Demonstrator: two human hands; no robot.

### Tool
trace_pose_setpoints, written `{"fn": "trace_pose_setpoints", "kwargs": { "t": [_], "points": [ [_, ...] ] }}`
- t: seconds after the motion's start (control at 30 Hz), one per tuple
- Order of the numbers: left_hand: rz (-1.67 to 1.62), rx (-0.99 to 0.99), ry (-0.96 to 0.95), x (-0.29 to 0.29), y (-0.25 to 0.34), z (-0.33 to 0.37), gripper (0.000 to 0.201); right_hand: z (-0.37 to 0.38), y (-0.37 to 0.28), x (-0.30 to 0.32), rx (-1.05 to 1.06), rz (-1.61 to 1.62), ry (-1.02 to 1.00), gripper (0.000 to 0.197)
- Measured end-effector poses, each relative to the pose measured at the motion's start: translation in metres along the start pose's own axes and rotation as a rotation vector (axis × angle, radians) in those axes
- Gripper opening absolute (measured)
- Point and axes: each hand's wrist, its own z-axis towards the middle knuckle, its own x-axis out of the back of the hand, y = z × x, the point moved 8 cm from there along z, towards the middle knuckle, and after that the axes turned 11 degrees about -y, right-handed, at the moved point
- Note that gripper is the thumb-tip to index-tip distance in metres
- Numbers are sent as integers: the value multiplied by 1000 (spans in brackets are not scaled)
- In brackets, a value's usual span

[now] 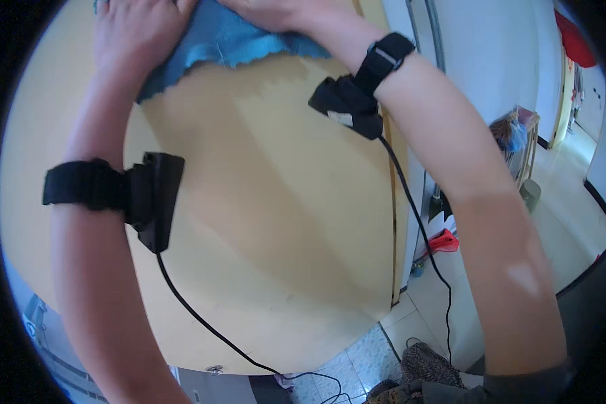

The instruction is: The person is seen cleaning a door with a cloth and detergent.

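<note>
Both hands [131,30] pressing blue cloth [229,37]

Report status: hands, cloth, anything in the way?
Left hand and right hand both pressed flat on blue cloth. Cloth at far edge of wooden table. Nothing obstructing.

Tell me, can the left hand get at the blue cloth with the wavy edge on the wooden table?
Yes, it seems so: the left hand already lies on the blue cloth, nothing between them.
</note>
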Motion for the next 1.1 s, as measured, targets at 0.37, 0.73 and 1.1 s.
{"fn": "trace_pose_setpoints", "kwargs": {
  "t": [0.37, 0.73, 1.1],
  "points": [
    [110, -159, -15, -26, 62, -83, 43, -129, -27, -6, -169, 93, 8, 49],
    [-157, 14, -457, -82, 136, -264, 46, -316, -92, -45, -112, 325, -358, 42],
    [-243, 271, -604, -99, 178, -335, 50, -337, -95, -11, -130, 486, -410, 36]
  ]
}}
